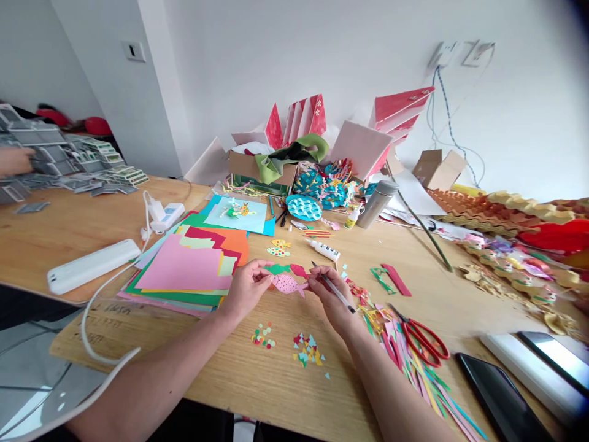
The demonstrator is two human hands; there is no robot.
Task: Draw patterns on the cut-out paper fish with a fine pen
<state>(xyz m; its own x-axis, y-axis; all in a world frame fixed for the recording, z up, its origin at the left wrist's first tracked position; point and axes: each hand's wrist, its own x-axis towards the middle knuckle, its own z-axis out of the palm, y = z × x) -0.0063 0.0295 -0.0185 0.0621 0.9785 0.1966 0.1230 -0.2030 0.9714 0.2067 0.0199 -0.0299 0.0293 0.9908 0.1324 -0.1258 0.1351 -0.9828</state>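
Bright, even indoor light; faint soft shadow under right hand (329,294) on wooden counter (442,307). White glare on glossy floor (37,393), lower left, and device screen (559,362), lower right. Wide-angle bowing at edges; top-right corner darkened; detail slightly soft throughout.

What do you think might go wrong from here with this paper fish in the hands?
The slim pen in the right hand is very close to the pink paper fish, so it may mark or tear the paper. The left hand and its forearm might brush the small paper confetti and scatter it. The glue bottle lies on its side nearby and may leak.
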